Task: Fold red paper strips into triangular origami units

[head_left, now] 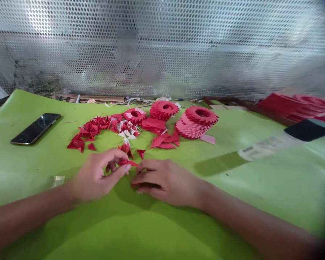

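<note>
My left hand [99, 177] pinches a small red folded paper triangle [128, 163] between thumb and fingers, just above the green table [157, 231]. My right hand [165, 181] rests beside it, fingers curled down over another red paper piece [135, 185] pressed against the table. Just beyond both hands lies a scatter of red and white folded triangles [97, 130]. Farther back stand several red paper rings with toothed edges [197, 121].
A black phone [35, 128] lies at the left. A flat stack of red paper [153, 124] sits among the rings. At the right are a label strip [262, 147], a dark object [308, 129] and more red pieces [298, 105]. A perforated metal screen [178, 47] closes the back.
</note>
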Tool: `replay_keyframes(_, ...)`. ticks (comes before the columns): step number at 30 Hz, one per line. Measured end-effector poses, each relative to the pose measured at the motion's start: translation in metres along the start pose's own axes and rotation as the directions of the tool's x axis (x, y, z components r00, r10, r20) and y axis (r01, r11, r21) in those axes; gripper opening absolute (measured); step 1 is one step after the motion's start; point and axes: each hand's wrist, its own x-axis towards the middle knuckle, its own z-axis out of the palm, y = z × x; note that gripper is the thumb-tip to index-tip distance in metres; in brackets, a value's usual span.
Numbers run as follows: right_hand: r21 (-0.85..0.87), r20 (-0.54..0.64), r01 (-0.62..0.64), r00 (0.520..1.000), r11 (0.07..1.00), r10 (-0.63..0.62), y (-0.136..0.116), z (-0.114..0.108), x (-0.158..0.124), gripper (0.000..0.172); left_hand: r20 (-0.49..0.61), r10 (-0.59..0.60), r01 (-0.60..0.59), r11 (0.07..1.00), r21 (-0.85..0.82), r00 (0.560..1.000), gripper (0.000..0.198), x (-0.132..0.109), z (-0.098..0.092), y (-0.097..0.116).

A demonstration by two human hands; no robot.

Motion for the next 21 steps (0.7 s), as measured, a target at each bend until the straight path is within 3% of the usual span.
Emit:
replay_keyframes(6, -0.045, -0.122, -0.084, 0.989, 0.996, 0.078, 0.005, 0.002, -0.003, 0.019, 0.063, -0.082, 0.084, 0.996, -0.029, 0.995, 0.029, -0.003, 0.003, -0.004)
replay_keyframes(9, -0.033, -0.239, -0.146, 0.962, 0.989, 0.134, 0.001, 0.001, -0.003, 0.024, 0.074, -0.045, 0.044, 0.999, 0.023, 0.996, 0.032, -0.003, 0.003, -0.006)
replay_keyframes(14, -0.09, -0.435, -0.113, 0.898, 0.99, 0.063, -0.002, 0.001, -0.002, 0.023, 0.08, 0.189, -0.205, 0.93, 0.306, 0.979, 0.04, -0.002, 0.002, -0.01)
replay_keyframes(18, -0.089, -0.478, -0.096, 0.877, 0.991, 0.042, -0.006, 0.0, -0.004, 0.018, 0.081, 0.489, -0.455, 0.72, 0.525, 0.868, 0.036, -0.002, 0.0, -0.013)
replay_keyframes(21, -0.113, -0.544, 0.011, 0.836, 0.994, -0.071, -0.01, -0.003, -0.006, 0.014, 0.092, 0.586, -0.528, 0.639, 0.559, 0.805, 0.025, -0.004, -0.002, -0.014)
